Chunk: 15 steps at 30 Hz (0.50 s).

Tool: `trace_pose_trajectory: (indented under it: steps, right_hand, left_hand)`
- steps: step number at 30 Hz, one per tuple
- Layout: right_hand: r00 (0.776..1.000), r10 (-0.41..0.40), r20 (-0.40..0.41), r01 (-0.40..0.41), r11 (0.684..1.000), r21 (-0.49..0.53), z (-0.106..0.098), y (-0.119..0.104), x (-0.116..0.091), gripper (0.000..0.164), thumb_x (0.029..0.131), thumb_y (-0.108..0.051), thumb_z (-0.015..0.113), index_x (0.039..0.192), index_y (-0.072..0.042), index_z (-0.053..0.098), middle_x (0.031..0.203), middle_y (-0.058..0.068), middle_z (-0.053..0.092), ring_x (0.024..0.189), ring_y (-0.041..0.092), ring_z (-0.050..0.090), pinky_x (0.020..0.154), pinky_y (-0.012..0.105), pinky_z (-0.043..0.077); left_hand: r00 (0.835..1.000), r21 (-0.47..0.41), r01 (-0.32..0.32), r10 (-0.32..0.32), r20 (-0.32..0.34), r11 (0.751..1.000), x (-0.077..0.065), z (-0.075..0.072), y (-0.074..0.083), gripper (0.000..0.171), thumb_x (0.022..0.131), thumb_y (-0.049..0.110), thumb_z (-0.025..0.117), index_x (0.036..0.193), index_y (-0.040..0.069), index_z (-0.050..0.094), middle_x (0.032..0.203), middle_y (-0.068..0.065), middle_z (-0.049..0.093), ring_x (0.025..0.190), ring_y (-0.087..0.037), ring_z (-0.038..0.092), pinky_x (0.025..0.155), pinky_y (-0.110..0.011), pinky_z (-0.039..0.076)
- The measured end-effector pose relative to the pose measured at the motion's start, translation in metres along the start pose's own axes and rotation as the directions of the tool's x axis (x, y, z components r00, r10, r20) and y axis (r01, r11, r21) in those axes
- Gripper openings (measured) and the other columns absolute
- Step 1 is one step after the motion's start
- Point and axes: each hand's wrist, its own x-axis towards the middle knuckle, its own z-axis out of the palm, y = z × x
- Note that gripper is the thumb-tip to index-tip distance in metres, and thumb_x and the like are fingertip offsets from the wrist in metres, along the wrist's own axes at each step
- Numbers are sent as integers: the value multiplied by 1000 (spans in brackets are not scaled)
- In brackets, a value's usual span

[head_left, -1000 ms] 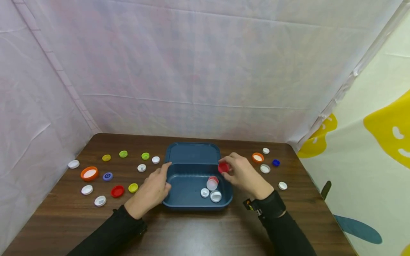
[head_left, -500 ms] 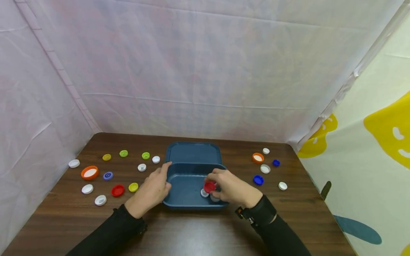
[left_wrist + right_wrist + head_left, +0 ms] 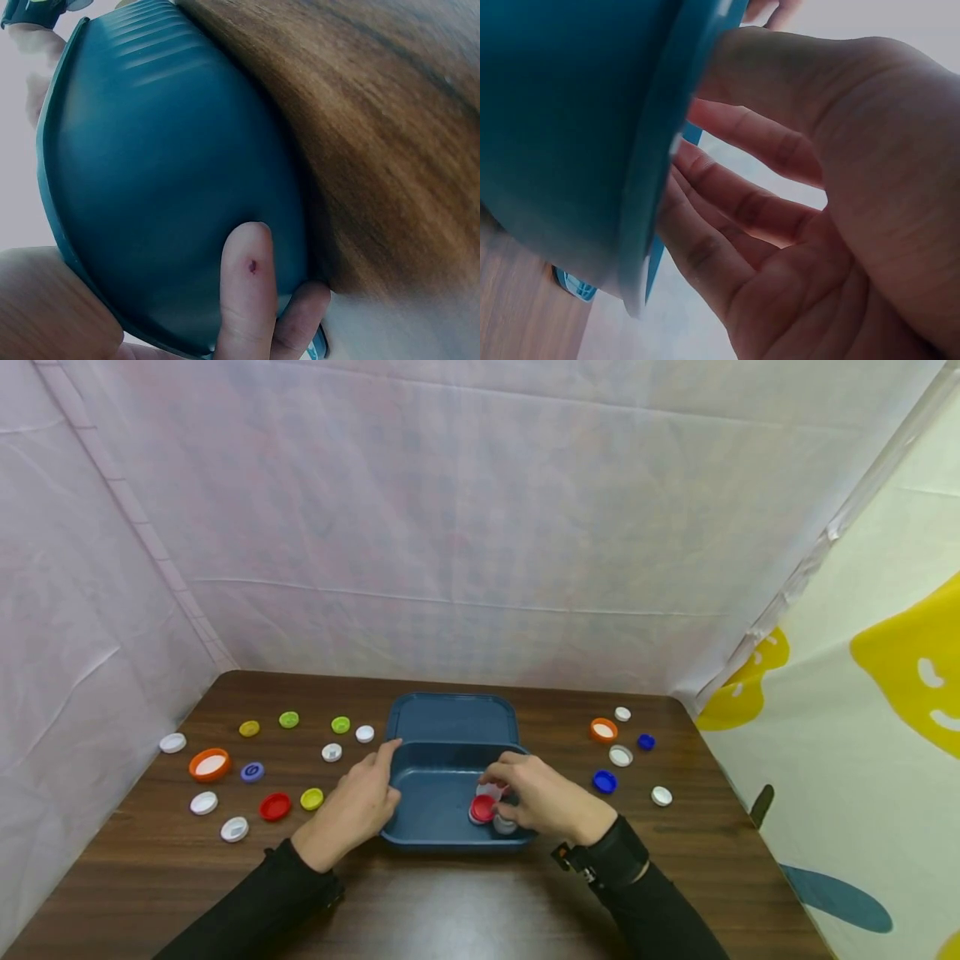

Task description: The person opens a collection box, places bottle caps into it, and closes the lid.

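A dark blue lidded box (image 3: 431, 797) stands on the table in the head view, its lid (image 3: 452, 718) laid back behind it. My left hand (image 3: 358, 802) holds the box's left wall; in the left wrist view its fingers (image 3: 249, 289) press the outer side. My right hand (image 3: 536, 793) reaches over the right rim, fingers loosely bent and parted. Just left of its fingertips a red bottle cap (image 3: 483, 808) lies inside, overlapping a white cap. A translucent cap (image 3: 490, 790) and another pale cap (image 3: 505, 825) are partly covered by that hand.
Left of the box lie several caps, among them a red cap (image 3: 275, 807), an orange-rimmed cap (image 3: 209, 765) and a yellow-green cap (image 3: 312, 799). To the right are a blue cap (image 3: 605, 782), an orange-and-white cap (image 3: 603, 730) and a few white ones. White cloth hangs behind the table.
My right hand moved from above the box's right edge down into it, and the red cap left its fingers, coming down over the white cap. The left hand stayed put.
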Motion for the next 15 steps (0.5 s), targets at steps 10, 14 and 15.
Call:
trace_pose_trajectory:
  steps: [10, 14, 15]
  right_hand:
    - [997, 18, -70, -19, 1000, -12, -5, 7, 1, 36, 104, -7, 87, 139, -2, 80, 131, 17, 78, 111, 29, 81, 94, 40, 72]
    - [992, 17, -122, -20, 1000, -21, -10, 13, 1, 37, 104, -7, 86, 139, 0, 78, 130, 19, 78, 109, 30, 81, 94, 40, 72]
    - [990, 22, -137, -26, 999, -22, -11, 16, 1, 37, 104, -7, 86, 139, 0, 78, 130, 19, 78, 109, 29, 81, 94, 39, 72]
  left_hand:
    - [999, -17, -38, 38, -21, 999, 5, 8, -15, 75, 102, -1, 60, 174, 0, 42, 147, -37, 67, 79, -27, 65, 66, -34, 55]
    - [1000, -17, 1, -1, 7, 1000, 1, 2, -3, 75, 103, -2, 62, 175, 0, 41, 150, -34, 68, 79, -25, 65, 66, -34, 54]
    - [1000, -15, 8, -7, 11, 1000, 1, 2, -3, 75, 103, -2, 62, 175, 0, 40, 150, -34, 68, 78, -25, 65, 66, -34, 54]
